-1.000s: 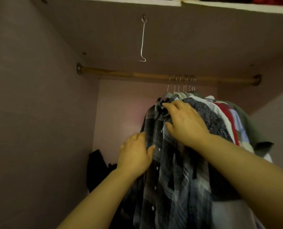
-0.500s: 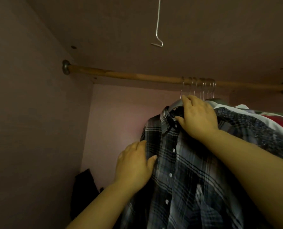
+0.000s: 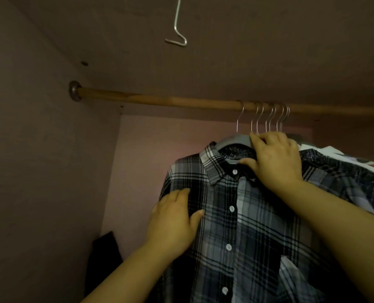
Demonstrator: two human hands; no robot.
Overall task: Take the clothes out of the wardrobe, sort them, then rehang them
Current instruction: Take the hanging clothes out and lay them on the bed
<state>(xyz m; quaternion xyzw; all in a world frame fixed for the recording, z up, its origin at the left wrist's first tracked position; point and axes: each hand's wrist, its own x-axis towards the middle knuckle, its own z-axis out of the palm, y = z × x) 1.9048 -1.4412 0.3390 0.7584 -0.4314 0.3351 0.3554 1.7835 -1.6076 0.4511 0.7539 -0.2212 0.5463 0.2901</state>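
A grey, black and white plaid shirt [image 3: 236,226] hangs on a grey hanger [image 3: 231,139] from the wooden rod [image 3: 159,101]. My right hand [image 3: 275,158] grips the hanger at the shirt's collar, thumb under the bar and fingers over the top. My left hand [image 3: 175,221] lies on the shirt's left shoulder and chest, thumb on the front, fingers round the edge of the cloth. Behind the plaid shirt hang several more garments [image 3: 339,165] on metal hooks [image 3: 269,119], mostly hidden by my right arm.
The wardrobe's left wall [image 3: 39,171] and pink back wall [image 3: 142,160] close in the space. A bare wire hook [image 3: 177,29] hangs from the shelf above. A dark garment [image 3: 104,252] lies low in the back left corner. The rod's left half carries nothing.
The view has moved closer and tilted up. My right hand has climbed from the collar onto the hanger's top. My left hand stays on the shirt's shoulder.
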